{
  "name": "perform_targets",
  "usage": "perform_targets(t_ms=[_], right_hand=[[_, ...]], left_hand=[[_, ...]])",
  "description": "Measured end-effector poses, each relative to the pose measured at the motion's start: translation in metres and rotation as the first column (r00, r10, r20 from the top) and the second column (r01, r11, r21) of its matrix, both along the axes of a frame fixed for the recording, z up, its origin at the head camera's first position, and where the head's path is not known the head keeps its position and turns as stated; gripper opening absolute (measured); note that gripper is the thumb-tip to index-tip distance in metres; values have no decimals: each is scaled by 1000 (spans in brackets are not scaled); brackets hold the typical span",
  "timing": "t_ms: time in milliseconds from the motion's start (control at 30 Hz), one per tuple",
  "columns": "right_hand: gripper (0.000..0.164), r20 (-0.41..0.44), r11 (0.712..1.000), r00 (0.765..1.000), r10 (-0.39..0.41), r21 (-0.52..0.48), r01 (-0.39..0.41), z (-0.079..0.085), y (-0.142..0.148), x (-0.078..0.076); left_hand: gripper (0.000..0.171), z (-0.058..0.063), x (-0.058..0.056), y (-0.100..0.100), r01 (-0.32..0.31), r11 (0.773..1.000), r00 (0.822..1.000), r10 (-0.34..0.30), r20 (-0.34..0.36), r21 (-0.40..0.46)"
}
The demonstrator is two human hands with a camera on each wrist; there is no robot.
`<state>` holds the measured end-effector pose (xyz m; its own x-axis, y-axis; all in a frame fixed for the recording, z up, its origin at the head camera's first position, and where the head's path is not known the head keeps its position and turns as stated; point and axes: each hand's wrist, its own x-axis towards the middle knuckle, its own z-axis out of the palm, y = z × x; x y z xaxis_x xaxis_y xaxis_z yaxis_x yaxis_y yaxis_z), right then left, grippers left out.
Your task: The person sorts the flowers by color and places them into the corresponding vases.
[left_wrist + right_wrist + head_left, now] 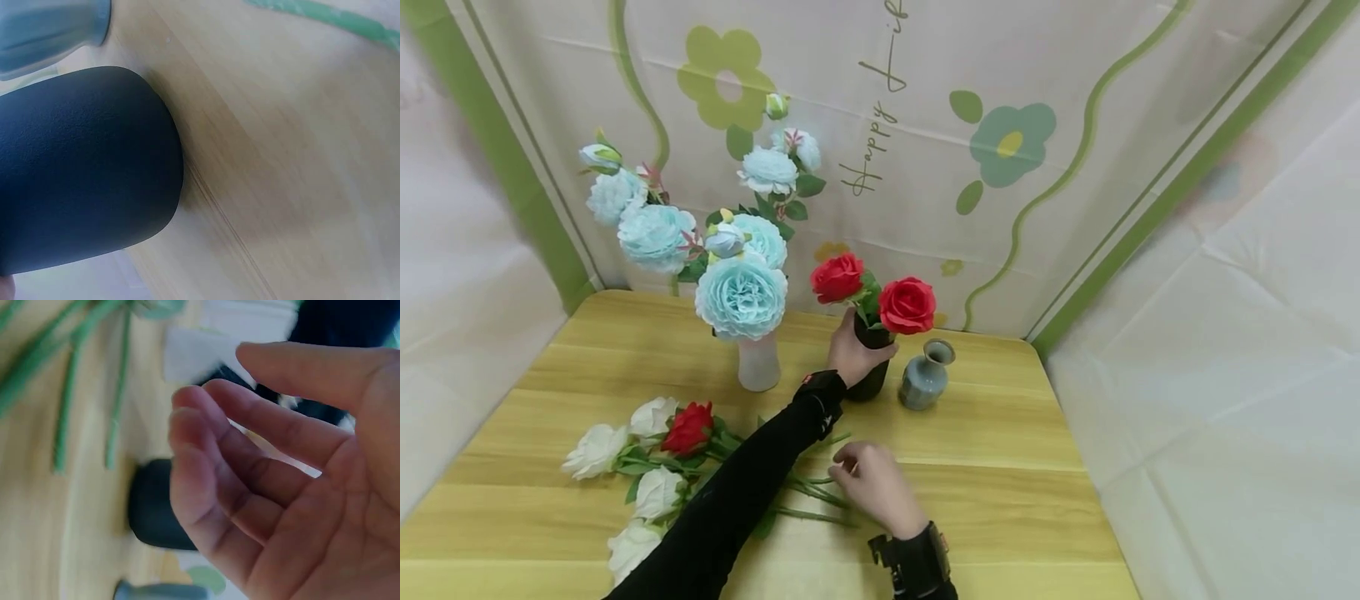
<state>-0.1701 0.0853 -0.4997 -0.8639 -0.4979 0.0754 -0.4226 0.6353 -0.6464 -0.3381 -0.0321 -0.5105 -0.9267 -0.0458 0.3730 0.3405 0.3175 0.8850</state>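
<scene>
In the head view my left hand grips a black vase around its upper part. Two red roses with green leaves stand in that vase. The left wrist view shows the dark vase body up close, its base at the tabletop. My right hand hovers near the stem ends of loose flowers, holding nothing. Its fingers are loosely curved, with the thumb apart, in the right wrist view. White roses and one red rose lie on the table, their stems partly hidden under my left arm.
A grey-blue ceramic vase stands just right of the black vase. At left, a white vase bears tall pale blue flowers. A patterned cloth backdrop rises behind the wooden table.
</scene>
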Motion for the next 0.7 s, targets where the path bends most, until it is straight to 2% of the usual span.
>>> perform_targets(t_ms=[167,367,533,700], right_hand=[[15,-102,992,995,18,126,-5,-16,-22,11],[13,-175,974,983,53,224,-12,-32,-33,13],[12,-224,968,971,81,249,-24,-42,-36,12],[15,-237,967,967,93,251,-32,-48,-38,10]], left_hand=[[87,1,1,1,2,1000,1000,-2,7,7],[87,1,2,0,3,1000,1000,-3,13,4],[86,1,2,0,0,1000,1000,0,16,11],[86,1,1,1,-2,1000,1000,2,19,15]])
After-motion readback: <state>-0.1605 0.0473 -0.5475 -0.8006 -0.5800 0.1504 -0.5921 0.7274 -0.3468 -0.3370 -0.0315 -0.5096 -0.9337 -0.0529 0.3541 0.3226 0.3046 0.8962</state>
